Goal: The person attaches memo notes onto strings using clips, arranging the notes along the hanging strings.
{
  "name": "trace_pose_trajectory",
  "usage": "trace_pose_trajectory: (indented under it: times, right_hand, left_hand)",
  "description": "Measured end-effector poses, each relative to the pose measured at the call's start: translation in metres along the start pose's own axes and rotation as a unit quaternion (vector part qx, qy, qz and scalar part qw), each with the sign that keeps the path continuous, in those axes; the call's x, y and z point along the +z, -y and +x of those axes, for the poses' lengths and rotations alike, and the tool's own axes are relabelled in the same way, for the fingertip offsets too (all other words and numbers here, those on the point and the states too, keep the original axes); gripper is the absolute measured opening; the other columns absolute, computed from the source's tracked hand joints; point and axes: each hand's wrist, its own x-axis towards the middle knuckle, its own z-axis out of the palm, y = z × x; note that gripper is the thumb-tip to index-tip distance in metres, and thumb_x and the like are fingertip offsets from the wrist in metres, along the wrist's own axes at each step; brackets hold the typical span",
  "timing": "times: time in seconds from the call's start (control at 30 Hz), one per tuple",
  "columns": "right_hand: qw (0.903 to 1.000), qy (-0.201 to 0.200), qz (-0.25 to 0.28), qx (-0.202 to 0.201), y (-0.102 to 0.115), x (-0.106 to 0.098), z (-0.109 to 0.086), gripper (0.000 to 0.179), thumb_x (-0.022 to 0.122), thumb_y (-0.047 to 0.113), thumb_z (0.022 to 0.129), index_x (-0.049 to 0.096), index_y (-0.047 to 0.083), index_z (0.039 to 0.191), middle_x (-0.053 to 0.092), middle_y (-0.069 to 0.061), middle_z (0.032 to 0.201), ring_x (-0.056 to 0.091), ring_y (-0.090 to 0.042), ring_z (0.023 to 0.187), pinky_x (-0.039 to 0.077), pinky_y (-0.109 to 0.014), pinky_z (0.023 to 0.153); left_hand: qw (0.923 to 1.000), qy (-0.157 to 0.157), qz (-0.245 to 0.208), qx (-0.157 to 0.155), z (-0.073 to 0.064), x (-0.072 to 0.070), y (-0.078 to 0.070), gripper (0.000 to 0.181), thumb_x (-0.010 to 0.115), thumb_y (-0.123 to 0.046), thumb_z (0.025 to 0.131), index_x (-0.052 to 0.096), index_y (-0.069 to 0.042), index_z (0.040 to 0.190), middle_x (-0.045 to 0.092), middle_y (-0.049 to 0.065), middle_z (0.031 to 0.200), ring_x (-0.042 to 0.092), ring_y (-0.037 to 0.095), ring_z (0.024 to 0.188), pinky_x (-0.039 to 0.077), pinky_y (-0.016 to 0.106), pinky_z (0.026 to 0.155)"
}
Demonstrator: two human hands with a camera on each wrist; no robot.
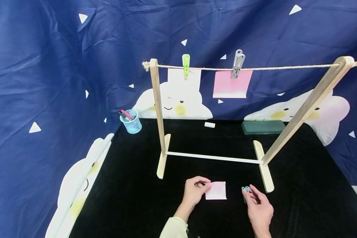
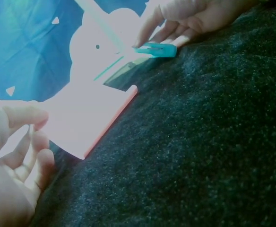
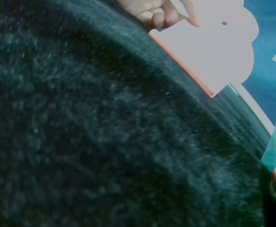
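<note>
Left hand (image 1: 194, 191) touching pink paper (image 1: 216, 190); right hand (image 1: 259, 207) pinching blue clip (image 1: 245, 189).

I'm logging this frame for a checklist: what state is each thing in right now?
Pink paper: flat on the black cloth, left hand pinching its edge.
Blue clip: on the cloth, right hand gripping it.
Green clip: pinning white paper on the rope.
Grey clip: pinning pink paper.

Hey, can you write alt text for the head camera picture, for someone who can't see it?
On a black cloth, the left hand touches the edge of a pink paper square while the right hand pinches a teal clothespin. Behind them, a wooden rack carries a string with a white sheet and pink sheet pegged up.
</note>
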Motion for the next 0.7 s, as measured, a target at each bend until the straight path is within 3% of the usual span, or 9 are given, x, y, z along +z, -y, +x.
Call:
trace_pose_trajectory:
  times: [0.17,0.43,0.7]
  right_hand:
    - [0.9995,0.027,0.015,-0.003,0.001,-0.007,0.002,0.029,0.075,0.005,0.088,0.073,-0.004,0.115,0.061,0.037,0.086,0.057,0.020,0.073,0.045,0.000,0.068]
    - [0.9976,0.067,-0.013,-0.016,0.010,-0.019,0.005,0.029,0.067,0.006,0.096,0.069,-0.003,0.124,0.056,0.041,0.091,0.053,0.021,0.076,0.040,0.000,0.071]
    - [0.9952,0.094,-0.024,0.013,0.023,-0.031,0.011,0.032,0.064,0.008,0.098,0.066,-0.002,0.128,0.054,0.044,0.092,0.053,0.023,0.080,0.040,0.001,0.074]
  left_hand:
    - [0.9999,0.012,-0.009,-0.003,0.001,0.000,0.000,0.012,0.079,0.005,0.077,0.078,-0.001,0.086,0.071,0.021,0.077,0.050,0.000,0.054,0.039,0.012,0.051]
    - [0.9997,0.014,0.005,-0.019,0.005,0.004,-0.012,0.011,0.078,0.007,0.078,0.077,0.000,0.087,0.072,0.022,0.080,0.049,0.000,0.053,0.038,0.012,0.051]
    - [0.9995,0.029,-0.012,0.005,0.005,0.005,-0.051,0.012,0.077,0.010,0.078,0.074,0.006,0.089,0.070,0.029,0.082,0.051,0.002,0.055,0.038,0.011,0.053]
